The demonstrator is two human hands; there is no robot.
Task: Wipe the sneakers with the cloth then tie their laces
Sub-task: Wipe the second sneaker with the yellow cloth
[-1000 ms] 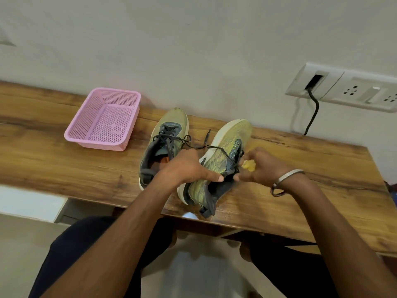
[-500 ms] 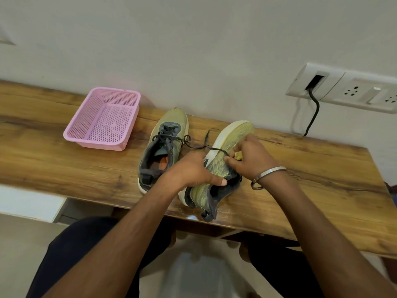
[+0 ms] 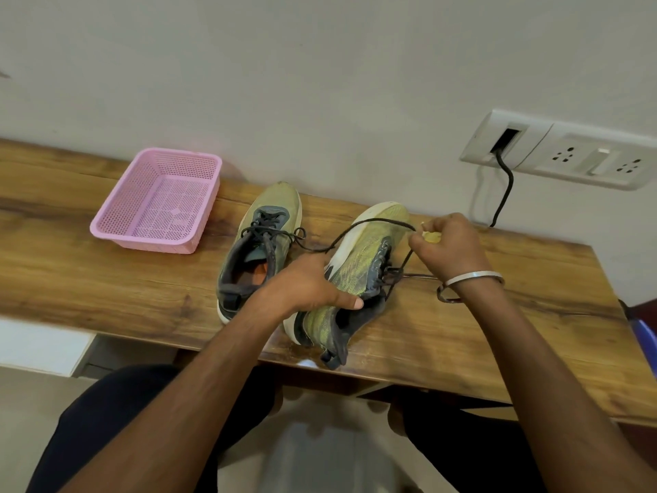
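Now a person is sitting at a wooden shelf [image 3: 106,279], working on two yellow-green sneakers. Since a moment ago the right hand [image 3: 449,249], balled around a yellow cloth [image 3: 432,237] at three o'clock, is drawing a dark lace [image 3: 369,229] up off the tilted right sneaker [image 3: 359,275], suggesting wiping is giving way to tying. The left hand [image 3: 309,288] is clasping that shoe's side. The left sneaker [image 3: 261,243] is lying flat just beside it. At ten o'clock a pink mesh basket [image 3: 156,201] is sitting empty
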